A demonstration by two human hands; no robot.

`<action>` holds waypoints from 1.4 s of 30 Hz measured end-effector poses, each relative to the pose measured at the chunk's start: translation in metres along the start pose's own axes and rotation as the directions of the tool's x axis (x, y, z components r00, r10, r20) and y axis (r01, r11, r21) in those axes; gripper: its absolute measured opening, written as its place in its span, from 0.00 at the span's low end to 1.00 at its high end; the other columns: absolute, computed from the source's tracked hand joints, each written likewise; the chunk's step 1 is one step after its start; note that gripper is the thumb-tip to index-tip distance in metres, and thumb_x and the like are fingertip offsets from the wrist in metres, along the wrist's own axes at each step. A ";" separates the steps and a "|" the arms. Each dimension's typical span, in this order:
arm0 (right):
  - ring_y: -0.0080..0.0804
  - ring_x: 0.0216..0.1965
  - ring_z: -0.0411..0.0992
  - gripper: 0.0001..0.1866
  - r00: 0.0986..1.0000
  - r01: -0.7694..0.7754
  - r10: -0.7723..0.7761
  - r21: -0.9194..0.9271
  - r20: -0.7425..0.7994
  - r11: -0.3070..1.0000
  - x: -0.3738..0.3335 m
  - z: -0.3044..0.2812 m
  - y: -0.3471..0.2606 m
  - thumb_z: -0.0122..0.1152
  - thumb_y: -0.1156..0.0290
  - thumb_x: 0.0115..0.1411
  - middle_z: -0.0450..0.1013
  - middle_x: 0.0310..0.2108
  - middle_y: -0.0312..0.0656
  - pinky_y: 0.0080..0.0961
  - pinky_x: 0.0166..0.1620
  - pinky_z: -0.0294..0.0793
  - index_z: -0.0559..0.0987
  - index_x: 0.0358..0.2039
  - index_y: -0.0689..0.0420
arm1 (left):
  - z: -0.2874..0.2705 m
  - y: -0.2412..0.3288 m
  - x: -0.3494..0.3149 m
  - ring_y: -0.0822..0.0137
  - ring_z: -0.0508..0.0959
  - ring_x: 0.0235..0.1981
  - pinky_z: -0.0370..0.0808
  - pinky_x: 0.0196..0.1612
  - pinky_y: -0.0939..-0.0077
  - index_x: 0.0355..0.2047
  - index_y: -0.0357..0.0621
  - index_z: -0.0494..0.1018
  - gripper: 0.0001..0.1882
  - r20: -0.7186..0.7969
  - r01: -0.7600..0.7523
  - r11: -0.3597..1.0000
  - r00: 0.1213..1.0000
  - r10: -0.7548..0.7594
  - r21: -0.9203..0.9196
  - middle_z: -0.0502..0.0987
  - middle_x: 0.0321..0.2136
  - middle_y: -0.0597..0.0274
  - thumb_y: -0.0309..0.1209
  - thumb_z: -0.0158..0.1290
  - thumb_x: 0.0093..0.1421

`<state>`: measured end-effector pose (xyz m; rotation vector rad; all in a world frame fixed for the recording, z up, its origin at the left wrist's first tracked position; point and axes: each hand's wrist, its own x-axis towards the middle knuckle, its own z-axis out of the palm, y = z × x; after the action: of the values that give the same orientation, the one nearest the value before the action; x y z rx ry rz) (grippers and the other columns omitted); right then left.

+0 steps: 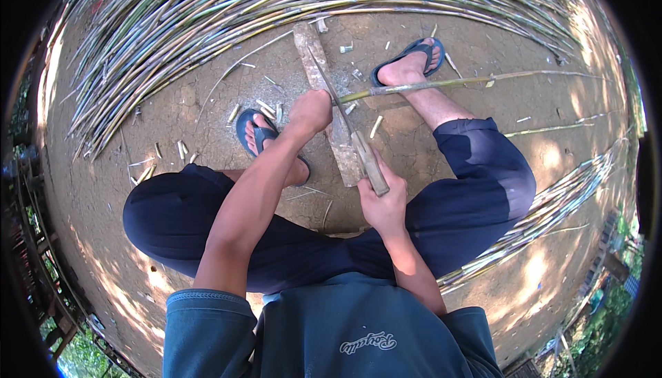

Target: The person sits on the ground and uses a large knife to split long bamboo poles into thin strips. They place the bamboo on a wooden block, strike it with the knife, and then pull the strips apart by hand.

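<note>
Pole: the slim, jointed, yellow-green cane [441, 86] has a smooth skin and tapers to a thin end; it lies across the plank and passes over your right ankle.
Pole's direction: its long axis runs from your left hand out to the right, rising slightly, the thin end pointing right.
Left hand: your left hand [311, 112] is curled into a fist around the pole's thicker end, just left of the blade.
Saw: the handsaw [343, 114] has a narrow, dark, tapering metal blade and a worn, pale handle [370, 163].
Saw's direction: it slants, tip away from you and to the left, handle toward you; the blade crosses the pole beside your fist.
Right hand: your right hand [383, 199] has its fingers wrapped around the handle's near end.
Plank: the flat, rough, weathered wooden plank [345, 162] stretches away from you between your 2 sandalled feet.
Ground: dry, cracked brown earth [227, 240] carries pale sawdust [231, 99] and short, tube-like offcuts [376, 127].
Stacks: a broad spread of long, glossy canes [227, 16] curves across the far side; a narrower bundle [552, 209] lies beyond your right knee.
</note>
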<state>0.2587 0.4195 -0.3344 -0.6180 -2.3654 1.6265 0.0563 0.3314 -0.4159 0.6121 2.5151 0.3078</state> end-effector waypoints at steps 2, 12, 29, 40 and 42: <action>0.13 0.22 0.66 0.30 0.984 -0.163 0.166 -0.047 0.072 0.986 -0.026 -0.012 -0.022 0.52 0.83 0.49 0.77 0.26 0.47 0.15 0.29 0.70 0.71 0.56 0.65 | 0.009 -0.015 -0.001 0.42 0.81 0.35 0.78 0.40 0.53 0.29 0.31 0.78 0.09 -0.007 0.010 1.000 1.000 -0.010 0.012 0.78 0.30 0.36 0.23 0.51 0.50; 0.14 0.20 0.66 0.31 0.984 -0.162 0.165 -0.050 0.064 0.985 -0.019 -0.020 -0.018 0.52 0.83 0.48 0.69 0.19 0.39 0.15 0.28 0.69 0.70 0.57 0.64 | -0.002 0.000 -0.001 0.43 0.81 0.35 0.78 0.41 0.54 0.30 0.31 0.78 0.09 -0.043 0.058 0.997 0.997 -0.060 -0.043 0.79 0.31 0.38 0.25 0.53 0.50; 0.15 0.19 0.65 0.30 0.975 -0.197 0.201 -0.048 0.096 0.979 -0.039 -0.024 -0.033 0.53 0.83 0.49 0.70 0.18 0.40 0.17 0.26 0.69 0.71 0.56 0.65 | 0.006 -0.014 -0.004 0.43 0.81 0.36 0.78 0.42 0.54 0.31 0.32 0.78 0.13 0.028 0.100 0.995 0.995 -0.100 -0.004 0.79 0.31 0.36 0.31 0.53 0.51; 0.12 0.21 0.64 0.30 0.978 -0.171 0.178 -0.067 0.108 0.983 -0.001 -0.005 -0.015 0.52 0.84 0.48 0.71 0.20 0.44 0.15 0.27 0.68 0.71 0.56 0.65 | 0.000 0.002 -0.008 0.40 0.81 0.34 0.78 0.40 0.52 0.30 0.32 0.79 0.14 -0.021 0.083 0.996 0.996 -0.084 -0.042 0.78 0.29 0.34 0.31 0.52 0.52; 0.12 0.22 0.66 0.31 0.965 -0.230 0.238 -0.082 0.109 0.970 -0.025 -0.015 -0.031 0.52 0.85 0.48 0.71 0.20 0.43 0.15 0.28 0.68 0.71 0.57 0.64 | 0.004 -0.003 -0.010 0.39 0.80 0.34 0.78 0.40 0.52 0.30 0.31 0.79 0.14 0.000 0.066 0.997 0.998 -0.066 -0.046 0.78 0.28 0.34 0.32 0.51 0.52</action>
<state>0.2804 0.4117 -0.2983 -0.8678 -2.5236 1.7253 0.0648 0.3237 -0.4154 0.5091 2.5161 0.3407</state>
